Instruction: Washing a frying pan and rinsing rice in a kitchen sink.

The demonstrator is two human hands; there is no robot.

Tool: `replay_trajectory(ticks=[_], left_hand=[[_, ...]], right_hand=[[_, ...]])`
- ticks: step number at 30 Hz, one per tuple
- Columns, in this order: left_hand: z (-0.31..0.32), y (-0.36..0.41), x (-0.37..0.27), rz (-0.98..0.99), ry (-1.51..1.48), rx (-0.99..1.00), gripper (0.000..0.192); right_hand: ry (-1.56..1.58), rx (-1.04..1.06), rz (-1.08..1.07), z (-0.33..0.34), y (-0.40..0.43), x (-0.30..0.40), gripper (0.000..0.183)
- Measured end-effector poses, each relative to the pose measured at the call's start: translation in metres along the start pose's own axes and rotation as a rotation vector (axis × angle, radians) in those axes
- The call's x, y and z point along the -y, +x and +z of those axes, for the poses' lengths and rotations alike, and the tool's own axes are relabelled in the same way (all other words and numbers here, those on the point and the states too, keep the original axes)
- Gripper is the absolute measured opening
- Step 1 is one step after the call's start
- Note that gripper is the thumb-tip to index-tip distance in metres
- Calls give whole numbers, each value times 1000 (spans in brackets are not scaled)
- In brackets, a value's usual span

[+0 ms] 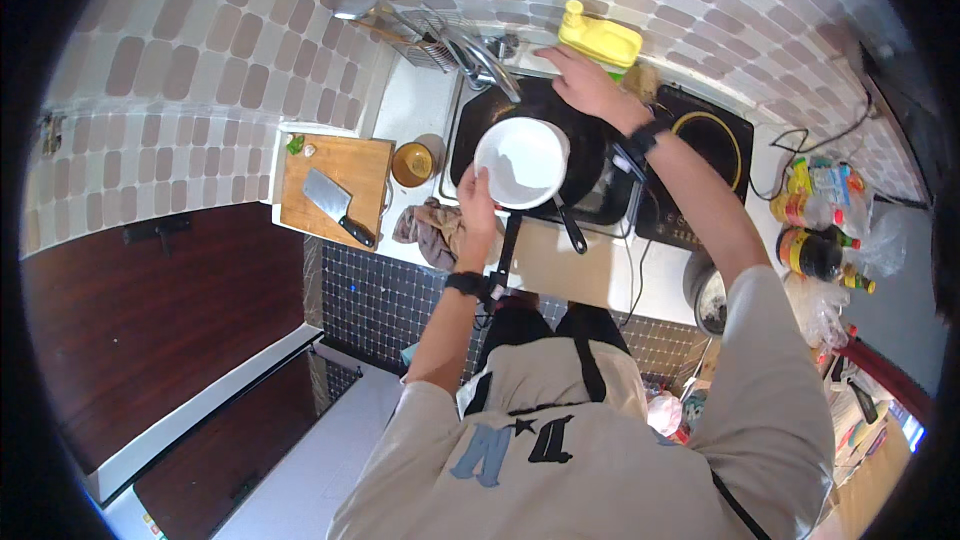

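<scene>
A white bowl (520, 163) is held over the sink at its left rim by my left hand (475, 210). My right hand (581, 84) is raised near the chrome faucet (491, 69), its fingers apart, and appears to hold nothing. The faucet's spout ends just above the bowl. Beneath the bowl, a dark wok (589, 154) lies in the black sink (466, 120). A black handle (571, 229) sticks out over the sink's near edge; the bowl hides part of what it belongs to.
Left stand a cutting board (367, 180) with a cleaver (328, 195), a brown bowl (412, 164) and a crumpled cloth (431, 232). A yellow soap dispenser (600, 39) is behind the sink. Right are an induction cooktop (675, 202), a metal pot (709, 296) and several bottles (810, 253).
</scene>
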State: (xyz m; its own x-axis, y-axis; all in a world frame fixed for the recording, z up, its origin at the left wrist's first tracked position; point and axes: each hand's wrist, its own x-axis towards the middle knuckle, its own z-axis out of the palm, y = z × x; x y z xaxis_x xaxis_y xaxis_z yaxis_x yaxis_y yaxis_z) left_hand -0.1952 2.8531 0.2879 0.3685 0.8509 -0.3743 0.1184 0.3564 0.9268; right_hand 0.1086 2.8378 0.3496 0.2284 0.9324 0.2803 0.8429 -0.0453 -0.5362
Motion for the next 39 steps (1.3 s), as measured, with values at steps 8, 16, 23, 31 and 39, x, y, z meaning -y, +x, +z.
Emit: replay_trajectory(ticks=[8, 16, 23, 31, 39], left_hand=[[29, 21, -25, 149, 67, 218, 35], [26, 38, -23, 6, 9, 93, 33], [24, 49, -30, -7, 109, 14, 34], [21, 53, -22, 23, 163, -37, 32], [16, 43, -31, 172, 318, -60, 34]], right_hand=[[-486, 475, -227, 67, 112, -42, 40], [-109, 440, -40, 89, 109, -65, 29], [-99, 349, -103, 85, 98, -56, 30], [-66, 292, -121, 85, 92, -55, 32], [47, 394, 252, 115, 107, -66, 49]])
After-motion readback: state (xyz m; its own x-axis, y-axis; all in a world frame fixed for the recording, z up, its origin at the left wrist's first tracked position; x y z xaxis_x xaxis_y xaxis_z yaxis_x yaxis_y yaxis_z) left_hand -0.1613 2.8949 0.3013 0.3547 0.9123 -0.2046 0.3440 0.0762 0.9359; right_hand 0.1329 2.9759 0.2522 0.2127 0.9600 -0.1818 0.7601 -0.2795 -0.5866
